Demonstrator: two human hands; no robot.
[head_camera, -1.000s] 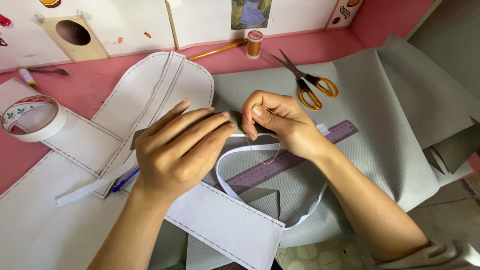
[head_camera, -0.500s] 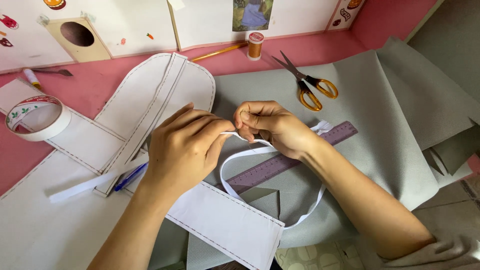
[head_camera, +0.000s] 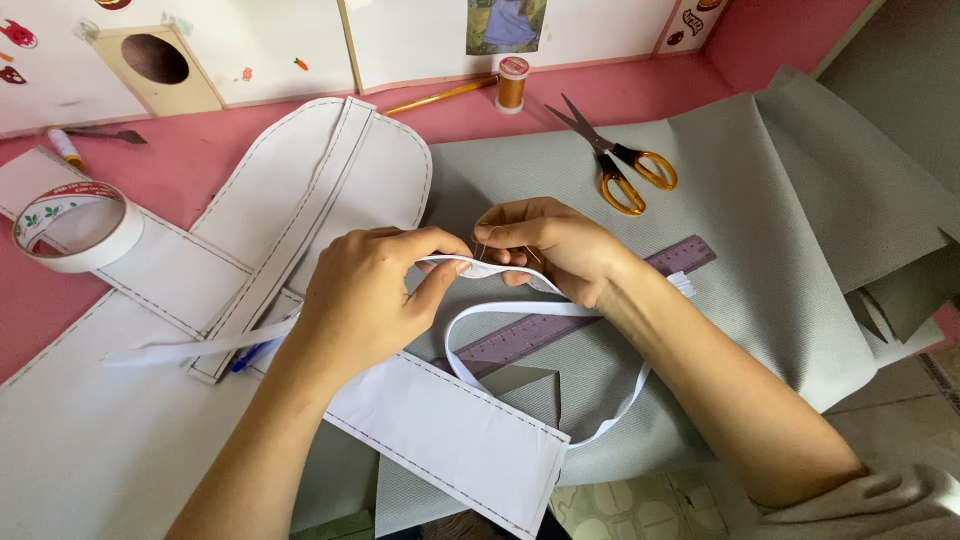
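Two hands meet over the grey cloth (head_camera: 760, 190), the biggest thing on the pink table (head_camera: 190, 165); I place everything else from this cloth. The left hand (head_camera: 365, 300) is at its left edge, fingers closed in a pinch on the white strap (head_camera: 480, 268). The right hand (head_camera: 545, 245) is above the middle of the cloth, fingertips pressed together on the same strap, just beside the left thumb. A thin needle seems to stand between the right fingers, but it is too small to be sure. The strap runs from the pinch down in a loop over the cloth, and its other end lies to the left, across the white paper patterns (head_camera: 330, 180).

What could go wrong, as I judge it: the fingertips are very close, so a sharp point could prick the left thumb if it is pushed too fast. The hanging loop could also twist or catch on the purple ruler (head_camera: 590, 310), which lies on the cloth under the hands.

Other things are smaller. The roll of tape (head_camera: 75, 228) is far left of the cloth. The scissors (head_camera: 615, 165) lie on its upper part, open, near the right hand. The spool of thread (head_camera: 512, 83) stands just above the cloth's top edge, with a pencil (head_camera: 440, 97) beside it. A blue pen (head_camera: 258, 352) shows a little under the left wrist.
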